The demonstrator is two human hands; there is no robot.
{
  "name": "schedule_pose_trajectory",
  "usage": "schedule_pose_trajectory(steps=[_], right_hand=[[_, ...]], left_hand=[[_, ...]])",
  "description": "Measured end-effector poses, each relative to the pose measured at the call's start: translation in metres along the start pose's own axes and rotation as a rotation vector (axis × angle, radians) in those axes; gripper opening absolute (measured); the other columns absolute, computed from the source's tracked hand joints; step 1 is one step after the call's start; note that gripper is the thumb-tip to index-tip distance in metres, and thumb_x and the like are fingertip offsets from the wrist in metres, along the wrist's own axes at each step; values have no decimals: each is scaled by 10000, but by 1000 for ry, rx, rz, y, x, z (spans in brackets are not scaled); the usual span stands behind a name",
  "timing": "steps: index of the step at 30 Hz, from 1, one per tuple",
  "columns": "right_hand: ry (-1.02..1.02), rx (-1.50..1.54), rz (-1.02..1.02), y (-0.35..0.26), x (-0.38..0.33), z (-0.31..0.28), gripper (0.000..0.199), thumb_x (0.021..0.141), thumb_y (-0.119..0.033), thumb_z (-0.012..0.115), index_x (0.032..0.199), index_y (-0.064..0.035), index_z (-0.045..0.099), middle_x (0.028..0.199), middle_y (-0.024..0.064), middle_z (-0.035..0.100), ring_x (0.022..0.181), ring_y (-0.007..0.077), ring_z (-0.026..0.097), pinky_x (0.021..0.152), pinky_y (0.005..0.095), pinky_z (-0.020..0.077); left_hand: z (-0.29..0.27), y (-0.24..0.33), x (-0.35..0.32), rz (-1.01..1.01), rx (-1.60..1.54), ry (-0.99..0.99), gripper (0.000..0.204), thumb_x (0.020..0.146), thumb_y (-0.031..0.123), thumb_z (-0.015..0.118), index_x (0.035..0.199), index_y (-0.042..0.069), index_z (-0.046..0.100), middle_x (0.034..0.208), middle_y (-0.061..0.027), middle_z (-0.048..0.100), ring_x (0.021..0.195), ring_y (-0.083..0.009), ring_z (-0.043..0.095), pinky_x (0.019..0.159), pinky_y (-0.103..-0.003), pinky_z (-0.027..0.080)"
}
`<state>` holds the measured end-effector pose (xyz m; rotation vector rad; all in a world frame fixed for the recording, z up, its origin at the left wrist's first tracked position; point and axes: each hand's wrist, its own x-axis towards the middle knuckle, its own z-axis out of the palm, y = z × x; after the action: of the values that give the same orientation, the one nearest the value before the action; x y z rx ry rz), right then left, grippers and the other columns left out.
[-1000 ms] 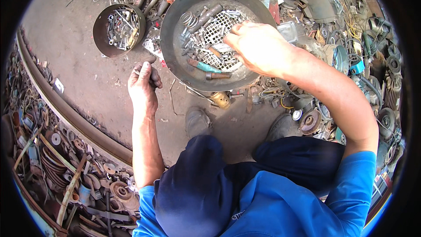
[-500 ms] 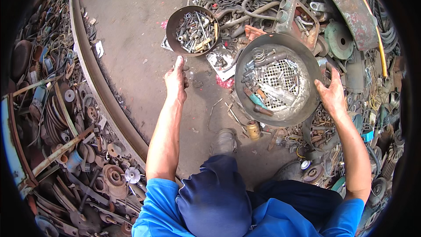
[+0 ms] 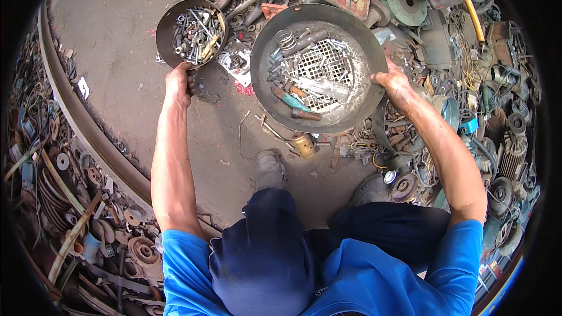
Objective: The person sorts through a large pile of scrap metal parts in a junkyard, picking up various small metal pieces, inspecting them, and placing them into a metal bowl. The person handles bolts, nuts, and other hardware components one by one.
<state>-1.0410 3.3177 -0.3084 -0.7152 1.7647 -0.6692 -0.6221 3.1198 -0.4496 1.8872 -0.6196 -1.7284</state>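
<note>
Nearest, the person's knees and a grey shoe [image 3: 268, 168] rest on the bare concrete floor [image 3: 117, 70], with a loose brass fitting [image 3: 304, 144] just beyond the toe. The right hand [image 3: 397, 85] grips the right rim of the large round pan [image 3: 319, 67], fingers curled over the edge; the pan sits centre-right, loaded with a spring, bolts and a perforated plate. Judgement: held at one rim only, this load could tip and spill parts. The left hand [image 3: 178, 83] closes on the near rim of the small bowl [image 3: 191, 32] of bolts, far left; fingers wrapped, exact pinch unclear. Sharp scrap [image 3: 468, 117] crowds the right, risking cuts
</note>
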Motion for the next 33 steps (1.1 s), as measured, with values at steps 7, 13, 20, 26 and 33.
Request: schedule_pose_trajectory(steps=[7, 13, 20, 26, 33], right_hand=[[132, -711, -301, -9, -57, 19, 677, 916, -290, 658, 1451, 9, 371, 1364, 250, 511, 1338, 407, 440, 1127, 459, 345], [-354, -1472, -872, -31, -60, 34, 330, 784, -308, 752, 981, -62, 652, 1042, 132, 678, 1129, 298, 617, 1164, 504, 322], [-373, -1197, -1023, -90, -85, 39, 224, 788, -237, 716, 754, -78, 562, 710, 76, 592, 754, 283, 622, 720, 417, 451], [-239, -1007, -1142, -111, -93, 37, 392, 704, -291, 799, 662, -91, 465, 594, 66, 488, 551, 314, 529, 532, 415, 391], [-234, -890, -1335, -111, -96, 49, 449, 818, -332, 752, 610, -105, 425, 536, 34, 412, 451, 249, 432, 476, 376, 335]], left_hand=[[-23, -44, -55, -1, -158, 8, 402, 940, 446, 651, 734, 115, 551, 558, 22, 408, 461, -116, 355, 443, -278, 286], [-8, -68, -99, 13, -222, -52, 335, 994, 365, 606, 812, 85, 573, 590, 28, 387, 513, -124, 362, 486, -281, 308], [3, -90, -127, 76, -151, -253, 212, 1022, 243, 554, 1050, 42, 614, 641, 25, 400, 552, -118, 379, 523, -284, 336], [25, -112, -154, -16, -346, -444, 299, 1028, 278, 549, 1095, -3, 625, 644, -19, 484, 541, -130, 453, 504, -285, 390], [41, -107, -181, 158, -296, -509, 372, 1026, 363, 553, 1035, -1, 633, 682, -30, 543, 561, -126, 493, 508, -272, 411]])
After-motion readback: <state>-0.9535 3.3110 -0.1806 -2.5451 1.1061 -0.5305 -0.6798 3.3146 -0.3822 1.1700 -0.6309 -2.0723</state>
